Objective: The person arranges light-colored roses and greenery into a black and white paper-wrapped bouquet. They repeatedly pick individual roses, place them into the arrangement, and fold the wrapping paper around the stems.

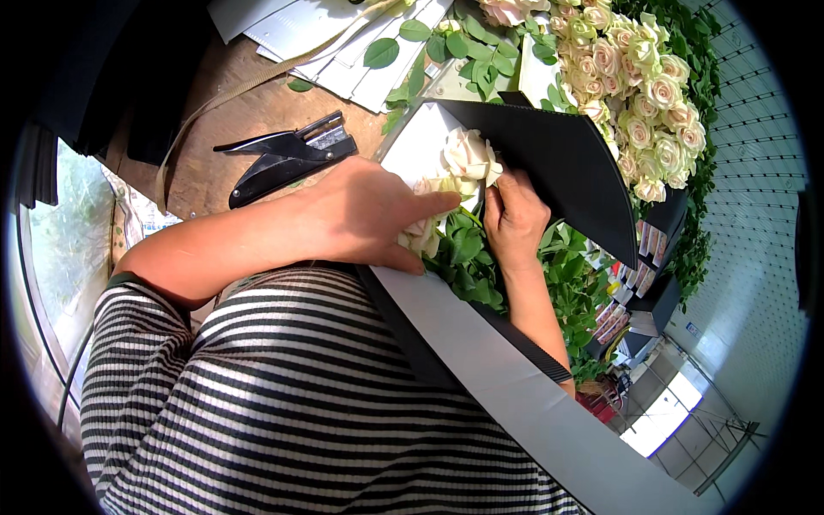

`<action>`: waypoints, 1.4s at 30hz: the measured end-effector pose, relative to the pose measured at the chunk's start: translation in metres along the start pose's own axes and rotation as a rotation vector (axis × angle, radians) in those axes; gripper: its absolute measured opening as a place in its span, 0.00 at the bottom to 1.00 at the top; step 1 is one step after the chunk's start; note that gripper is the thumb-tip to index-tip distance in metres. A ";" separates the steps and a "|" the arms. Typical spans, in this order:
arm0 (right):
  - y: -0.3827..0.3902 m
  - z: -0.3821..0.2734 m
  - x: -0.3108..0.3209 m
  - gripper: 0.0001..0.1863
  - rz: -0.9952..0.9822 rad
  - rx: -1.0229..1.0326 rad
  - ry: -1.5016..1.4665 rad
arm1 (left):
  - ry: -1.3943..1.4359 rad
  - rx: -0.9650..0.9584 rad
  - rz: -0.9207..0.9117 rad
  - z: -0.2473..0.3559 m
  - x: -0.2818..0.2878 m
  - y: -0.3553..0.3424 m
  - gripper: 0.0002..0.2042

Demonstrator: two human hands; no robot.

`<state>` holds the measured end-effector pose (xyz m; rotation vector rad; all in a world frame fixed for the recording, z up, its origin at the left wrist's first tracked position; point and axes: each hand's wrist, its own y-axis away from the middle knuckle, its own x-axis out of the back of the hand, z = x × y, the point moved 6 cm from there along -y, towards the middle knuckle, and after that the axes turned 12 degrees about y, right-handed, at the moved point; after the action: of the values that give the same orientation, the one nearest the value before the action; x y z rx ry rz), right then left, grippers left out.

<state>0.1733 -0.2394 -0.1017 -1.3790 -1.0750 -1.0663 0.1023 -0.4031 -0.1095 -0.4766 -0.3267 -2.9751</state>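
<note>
My left hand (369,215) reaches across from the lower left, its fingers over pale cream roses (421,232) and their green leaves (468,245), gripping them. Just right of it, my right hand (515,215) has curled fingers on an upright cream rose (468,163), below its bloom; the stem is largely hidden. The flowers lie in a long wrapper, black with a white inner face (412,137), whose black flap (575,172) rises behind my right hand and whose pale grey strip (481,369) crosses my striped top toward the lower right.
A black stapler (287,154) lies on the worn wooden table (219,103), near a tan strap (193,116) and stacked white sheets (326,69). A large mass of cream roses (644,112) stands at upper right, with foliage (566,292) and small printed packets (609,322) below. Plastic sheeting (60,240) is at left.
</note>
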 end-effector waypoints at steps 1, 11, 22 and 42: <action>0.001 -0.001 -0.002 0.20 -0.006 -0.003 0.002 | 0.010 -0.008 0.006 -0.001 0.000 0.001 0.37; 0.012 -0.014 0.001 0.21 -0.058 0.082 0.043 | 0.186 -0.006 0.051 -0.002 0.007 0.005 0.33; 0.012 -0.004 0.010 0.19 -0.210 -0.027 -0.025 | -0.533 -0.179 0.077 0.034 -0.002 -0.022 0.34; 0.043 0.423 0.008 0.22 -0.410 -0.864 0.380 | -0.531 -0.120 -0.038 0.036 0.000 -0.020 0.38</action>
<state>0.2366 0.1803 -0.1292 -1.5214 -0.6259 -2.1666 0.1100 -0.3750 -0.0797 -1.2889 -0.1990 -2.8638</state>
